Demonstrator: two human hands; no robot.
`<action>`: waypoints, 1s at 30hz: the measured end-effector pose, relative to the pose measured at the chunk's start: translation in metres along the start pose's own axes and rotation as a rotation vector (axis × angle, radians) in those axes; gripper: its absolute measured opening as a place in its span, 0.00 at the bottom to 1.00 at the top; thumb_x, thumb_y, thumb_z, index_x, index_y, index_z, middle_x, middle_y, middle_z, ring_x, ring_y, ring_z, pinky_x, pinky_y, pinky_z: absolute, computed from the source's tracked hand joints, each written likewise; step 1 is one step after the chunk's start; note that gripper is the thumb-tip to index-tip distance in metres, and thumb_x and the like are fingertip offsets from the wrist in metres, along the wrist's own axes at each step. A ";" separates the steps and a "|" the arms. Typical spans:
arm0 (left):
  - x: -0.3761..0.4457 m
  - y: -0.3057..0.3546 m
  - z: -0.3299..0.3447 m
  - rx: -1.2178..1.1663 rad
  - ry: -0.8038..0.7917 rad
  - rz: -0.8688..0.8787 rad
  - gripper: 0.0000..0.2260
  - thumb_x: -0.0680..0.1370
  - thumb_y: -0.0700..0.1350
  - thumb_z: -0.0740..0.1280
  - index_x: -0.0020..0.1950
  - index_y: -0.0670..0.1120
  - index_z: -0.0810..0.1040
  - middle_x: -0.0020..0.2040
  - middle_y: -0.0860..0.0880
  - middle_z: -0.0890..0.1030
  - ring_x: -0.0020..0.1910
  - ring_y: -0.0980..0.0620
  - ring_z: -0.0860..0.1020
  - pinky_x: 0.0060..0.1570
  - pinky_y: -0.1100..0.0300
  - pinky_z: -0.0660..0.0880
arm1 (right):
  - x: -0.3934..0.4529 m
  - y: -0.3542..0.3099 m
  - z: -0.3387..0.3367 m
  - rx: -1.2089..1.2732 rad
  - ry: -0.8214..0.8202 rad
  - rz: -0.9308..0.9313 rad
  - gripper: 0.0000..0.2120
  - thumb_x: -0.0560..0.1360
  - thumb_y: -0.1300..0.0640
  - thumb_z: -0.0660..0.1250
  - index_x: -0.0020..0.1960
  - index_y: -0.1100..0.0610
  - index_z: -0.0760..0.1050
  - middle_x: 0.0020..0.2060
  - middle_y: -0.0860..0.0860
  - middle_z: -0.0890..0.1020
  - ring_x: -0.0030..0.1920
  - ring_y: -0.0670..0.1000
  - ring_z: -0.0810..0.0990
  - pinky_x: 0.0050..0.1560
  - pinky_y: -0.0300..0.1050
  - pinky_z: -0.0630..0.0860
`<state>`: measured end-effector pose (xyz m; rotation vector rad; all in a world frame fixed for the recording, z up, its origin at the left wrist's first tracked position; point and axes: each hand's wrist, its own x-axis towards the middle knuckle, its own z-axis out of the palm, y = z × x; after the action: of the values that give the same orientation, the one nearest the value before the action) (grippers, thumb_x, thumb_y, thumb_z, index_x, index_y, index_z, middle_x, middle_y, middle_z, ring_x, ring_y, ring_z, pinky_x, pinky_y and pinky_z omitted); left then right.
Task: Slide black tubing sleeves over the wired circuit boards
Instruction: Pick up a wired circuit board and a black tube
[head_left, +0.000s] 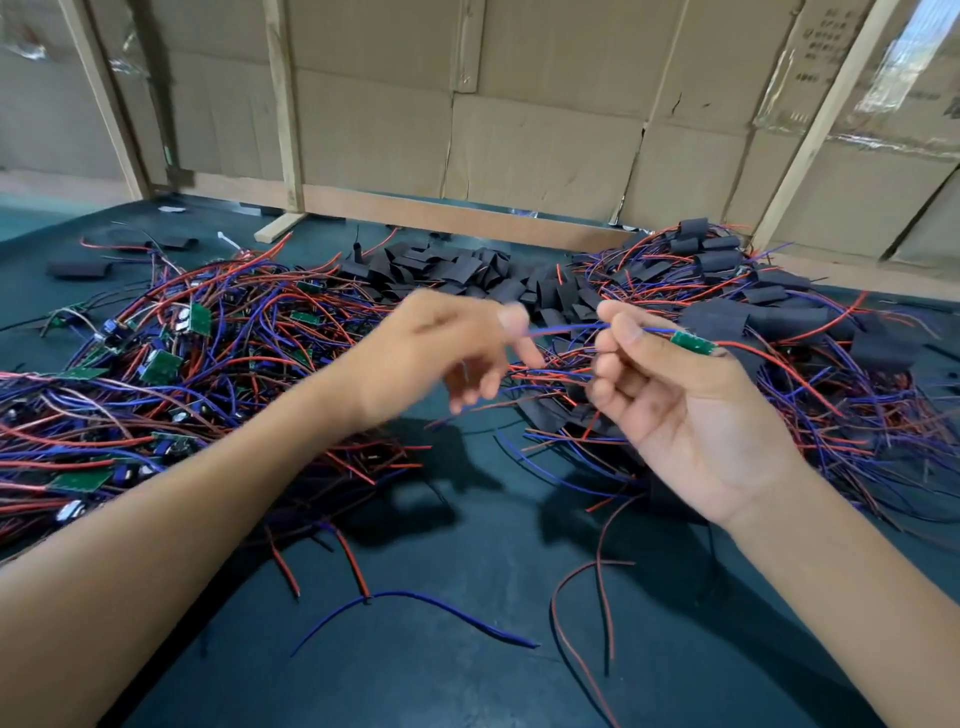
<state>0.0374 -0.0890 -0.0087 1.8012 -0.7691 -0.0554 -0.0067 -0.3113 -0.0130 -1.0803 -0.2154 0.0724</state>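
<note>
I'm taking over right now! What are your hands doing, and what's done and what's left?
Right hand: pinches the blue wire beside a bare green circuit board.
Left hand: blurred, at the same wire's other end; grip unclear.
Empty black sleeves: piled at the back, middle.
Done: sleeved boards heaped on the right.
Left: sleeve the held board, then the unsleeved pile on the left.

dark printed characters stand on the cardboard box (826, 57) at the upper right, in a few short rows, too blurred to read. a further dark mark shows at the right edge on the same cardboard wall, also unreadable. nothing else carries legible text.
</note>
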 end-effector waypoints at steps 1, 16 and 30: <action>0.009 0.002 -0.012 -0.182 -0.026 -0.128 0.22 0.82 0.58 0.57 0.44 0.48 0.86 0.31 0.46 0.77 0.28 0.48 0.74 0.30 0.58 0.73 | 0.000 -0.002 0.000 0.045 0.024 0.008 0.08 0.72 0.61 0.71 0.47 0.56 0.88 0.38 0.51 0.85 0.36 0.46 0.83 0.39 0.39 0.80; 0.122 -0.097 -0.111 1.271 -0.070 -0.509 0.16 0.79 0.57 0.67 0.47 0.44 0.80 0.47 0.41 0.81 0.51 0.37 0.79 0.57 0.40 0.77 | 0.001 0.006 -0.003 -0.122 0.055 0.039 0.09 0.65 0.54 0.81 0.42 0.56 0.87 0.32 0.50 0.83 0.28 0.46 0.79 0.27 0.37 0.72; 0.123 -0.068 -0.101 1.228 -0.005 -0.625 0.10 0.73 0.50 0.72 0.43 0.43 0.81 0.37 0.45 0.82 0.41 0.43 0.80 0.51 0.47 0.81 | 0.004 0.006 0.001 -0.063 0.031 0.013 0.08 0.70 0.61 0.74 0.36 0.54 0.76 0.33 0.51 0.78 0.32 0.47 0.76 0.36 0.41 0.78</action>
<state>0.2071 -0.0576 0.0109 3.1582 -0.1461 0.0132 -0.0031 -0.3076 -0.0172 -1.1450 -0.1841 0.0610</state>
